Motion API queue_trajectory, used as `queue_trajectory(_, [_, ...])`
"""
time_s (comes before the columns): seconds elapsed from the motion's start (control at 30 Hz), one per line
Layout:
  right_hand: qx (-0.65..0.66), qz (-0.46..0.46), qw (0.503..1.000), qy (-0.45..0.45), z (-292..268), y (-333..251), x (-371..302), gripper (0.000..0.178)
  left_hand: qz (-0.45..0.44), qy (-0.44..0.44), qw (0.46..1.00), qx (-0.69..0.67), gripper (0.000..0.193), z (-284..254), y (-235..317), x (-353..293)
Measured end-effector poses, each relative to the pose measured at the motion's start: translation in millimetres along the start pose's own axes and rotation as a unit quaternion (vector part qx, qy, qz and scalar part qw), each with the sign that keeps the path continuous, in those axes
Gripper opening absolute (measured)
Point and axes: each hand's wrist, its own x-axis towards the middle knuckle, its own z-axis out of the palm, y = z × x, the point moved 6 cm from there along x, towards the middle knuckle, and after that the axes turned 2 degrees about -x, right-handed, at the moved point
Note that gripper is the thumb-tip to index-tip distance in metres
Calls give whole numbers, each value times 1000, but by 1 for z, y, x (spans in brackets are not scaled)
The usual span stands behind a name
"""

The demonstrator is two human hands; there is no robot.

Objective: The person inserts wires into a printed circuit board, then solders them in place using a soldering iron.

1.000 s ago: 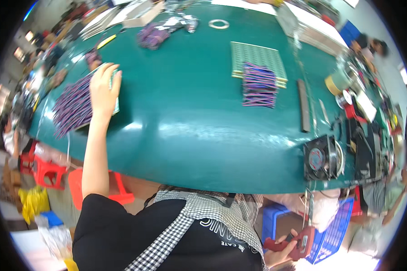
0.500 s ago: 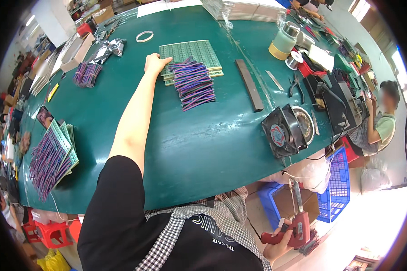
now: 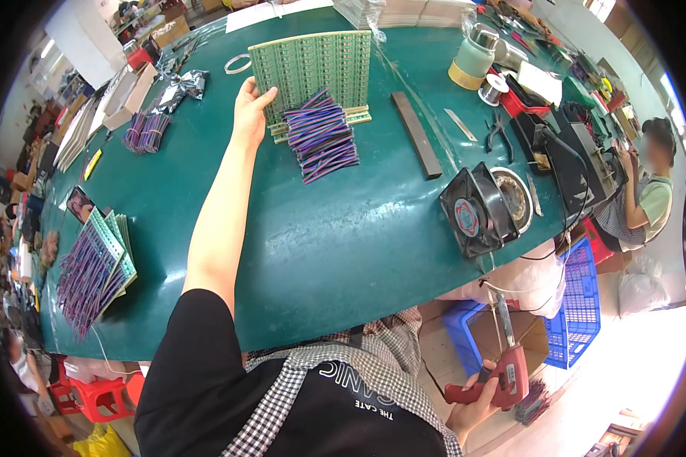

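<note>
Toward 12 o'clock on the bench (image 3: 320, 251), a green circuit-board panel (image 3: 320, 65) is being held near-upright behind a wire bundle (image 3: 320, 141), the left hand (image 3: 249, 114) pinching its left edge. Toward 5 o'clock, the right hand (image 3: 472, 413) is gripping a red gun-shaped tool (image 3: 511, 376). Apparently, the step is lifting the panel; the next move is likely calling for clearing the bundle.

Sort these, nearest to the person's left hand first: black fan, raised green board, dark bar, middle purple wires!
Head view, from the left hand:
1. Green board: held in it.
2. Purple wires: close, right side.
3. Dark bar: farther right.
4. Black fan: far right, lower down.
</note>
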Motion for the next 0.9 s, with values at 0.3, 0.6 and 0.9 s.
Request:
queue_trajectory(0.3, [8, -19, 1000, -21, 1, -4, 0, 40, 121, 37, 980, -156, 25, -13, 47, 4])
queue_trajectory(0.6, [15, -39, 997, 58, -23, -4, 5, 39, -217, 17, 965, -148, 43, 56, 58, -163])
queue_trajectory(0.9, [42, -62, 997, 28, -11, -9, 14, 38, -356, 17, 934, 32, 48, 87, 38, -302])
